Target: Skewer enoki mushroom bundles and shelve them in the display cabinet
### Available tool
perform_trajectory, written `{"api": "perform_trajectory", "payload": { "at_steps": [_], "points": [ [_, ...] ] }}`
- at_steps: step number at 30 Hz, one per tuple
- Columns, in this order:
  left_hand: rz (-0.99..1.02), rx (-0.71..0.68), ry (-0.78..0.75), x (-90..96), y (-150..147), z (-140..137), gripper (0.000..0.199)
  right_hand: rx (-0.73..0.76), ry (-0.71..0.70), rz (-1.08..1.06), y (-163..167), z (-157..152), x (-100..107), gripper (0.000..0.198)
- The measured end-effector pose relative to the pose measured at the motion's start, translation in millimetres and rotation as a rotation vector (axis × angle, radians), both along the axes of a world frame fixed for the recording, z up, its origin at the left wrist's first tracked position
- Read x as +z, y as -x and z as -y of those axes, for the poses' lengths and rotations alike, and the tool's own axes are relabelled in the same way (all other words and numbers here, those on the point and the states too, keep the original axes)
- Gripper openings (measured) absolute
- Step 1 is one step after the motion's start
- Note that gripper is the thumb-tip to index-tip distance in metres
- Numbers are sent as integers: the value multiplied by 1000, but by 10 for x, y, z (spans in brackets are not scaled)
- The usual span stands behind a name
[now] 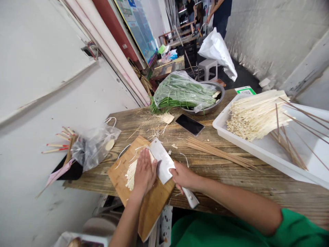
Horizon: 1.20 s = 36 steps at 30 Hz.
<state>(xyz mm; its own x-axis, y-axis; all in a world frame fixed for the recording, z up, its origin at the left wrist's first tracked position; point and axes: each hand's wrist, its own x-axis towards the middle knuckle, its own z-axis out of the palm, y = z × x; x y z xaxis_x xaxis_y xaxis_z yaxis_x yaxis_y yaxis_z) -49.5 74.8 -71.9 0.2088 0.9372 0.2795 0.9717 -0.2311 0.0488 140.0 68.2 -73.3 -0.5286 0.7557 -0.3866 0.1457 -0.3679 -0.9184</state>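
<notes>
My left hand [144, 170] lies flat on a bundle of enoki mushrooms [131, 175], its fingers stretched out together and the thumb a little apart. Under the bundle is a wooden cutting board [151, 209], set at a slant and reaching past the table's near edge. In my right hand [183, 176] is a cleaver [162, 164], gripped where the handle meets the blade. Its broad blade is beside my left thumb, along the cut side of the bundle; the palm hides part of the mushrooms. A cut-off enoki base [167, 118] and loose strands lie beyond the board.
Behind the board are a phone [189, 124], wooden skewers [218, 151] and a metal bowl [221, 97] with bagged green chives [180, 91]. A white tray [246, 147] of enoki and skewers stands right. A black container [74, 171] is left. Another person [222, 15] stands at the back.
</notes>
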Motion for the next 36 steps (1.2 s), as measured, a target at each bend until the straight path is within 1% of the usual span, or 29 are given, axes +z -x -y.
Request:
{"api": "perform_trajectory", "payload": {
  "at_steps": [5, 8, 10, 13, 16, 19, 22, 28, 32, 34, 36],
  "points": [
    [-1, 24, 16, 12, -1, 10, 64, -7, -18, -20, 134, -30, 7, 10],
    [-10, 9, 20, 38, 9, 30, 66, -21, -79, 9, 159, 29, 10, 10],
    [-20, 1, 36, 62, 22, 54, 66, -25, -133, 42, 169, 84, 47, 10],
    [-22, 10, 61, 93, 53, 101, 63, 22, -220, 119, 188, 150, 191, 14],
    [-3, 34, 62, 107, 85, 143, 61, 90, -306, 213, 196, 187, 414, 17],
    [41, 77, 71, 123, 102, 175, 60, 125, -371, 280, 201, 215, 617, 18],
    [99, 113, 86, 165, 114, 205, 60, 140, -370, 307, 232, 241, 745, 18],
    [136, 161, 127, 328, 127, 259, 62, 126, -336, 264, 325, 259, 889, 11],
    [125, 195, 133, 453, 99, 289, 62, 113, -307, 238, 378, 258, 926, 5],
    [128, 215, 137, 515, 89, 301, 63, 95, -288, 181, 407, 258, 922, 3],
    [121, 224, 136, 573, 87, 306, 64, 70, -238, 93, 432, 262, 918, 6]
  ]
}}
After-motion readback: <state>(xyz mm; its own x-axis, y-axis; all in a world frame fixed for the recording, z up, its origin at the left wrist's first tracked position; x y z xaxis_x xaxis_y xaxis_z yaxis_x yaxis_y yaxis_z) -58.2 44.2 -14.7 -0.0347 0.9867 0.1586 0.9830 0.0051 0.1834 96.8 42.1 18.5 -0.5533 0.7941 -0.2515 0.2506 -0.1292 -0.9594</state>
